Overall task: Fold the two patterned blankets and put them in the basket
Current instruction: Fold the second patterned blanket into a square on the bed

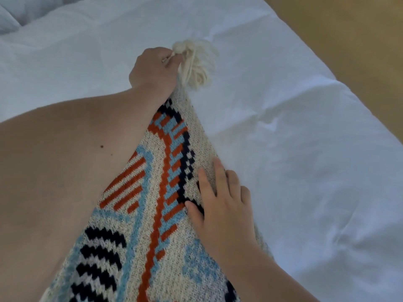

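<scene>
While the white bed (283, 127) carries just one patterned blanket (139, 214) in view, with no basket or second blanket visible, folding looks barely begun. Its cloth stretches toward a far corner, where the left hand (152, 68) pinches it beside the cream tassel (196, 64). Right hand (222, 205) fingers lie straight, pressing its edge.

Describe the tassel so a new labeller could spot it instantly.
Start at the white bed sheet that fills most of the view, then follow the patterned blanket up to its far corner, pinched by the left hand. The tassel hangs there: a cream bundle of loose yarn strands, the only fluffy, unpatterned piece against the flat knit.
</scene>
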The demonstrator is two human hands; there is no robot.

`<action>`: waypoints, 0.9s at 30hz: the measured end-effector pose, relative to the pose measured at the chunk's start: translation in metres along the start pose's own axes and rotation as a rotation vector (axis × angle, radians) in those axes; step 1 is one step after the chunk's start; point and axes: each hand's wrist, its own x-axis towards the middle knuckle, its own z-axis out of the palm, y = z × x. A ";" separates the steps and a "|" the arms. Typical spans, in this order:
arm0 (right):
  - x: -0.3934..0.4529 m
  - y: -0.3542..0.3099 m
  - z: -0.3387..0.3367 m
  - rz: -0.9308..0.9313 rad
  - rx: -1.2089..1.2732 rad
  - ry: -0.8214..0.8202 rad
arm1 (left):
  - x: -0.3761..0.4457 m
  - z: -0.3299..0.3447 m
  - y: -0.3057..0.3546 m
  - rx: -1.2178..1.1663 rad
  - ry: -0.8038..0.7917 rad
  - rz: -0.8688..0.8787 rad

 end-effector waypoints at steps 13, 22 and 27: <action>-0.003 0.001 0.012 -0.111 0.032 0.113 | -0.125 0.005 -0.025 0.413 -0.307 0.374; -0.006 0.005 0.014 -0.100 0.018 -0.030 | -0.096 0.031 -0.031 0.458 -0.522 0.504; -0.020 0.013 0.009 -0.066 -0.006 -0.084 | -0.142 0.009 -0.032 0.363 -0.524 0.551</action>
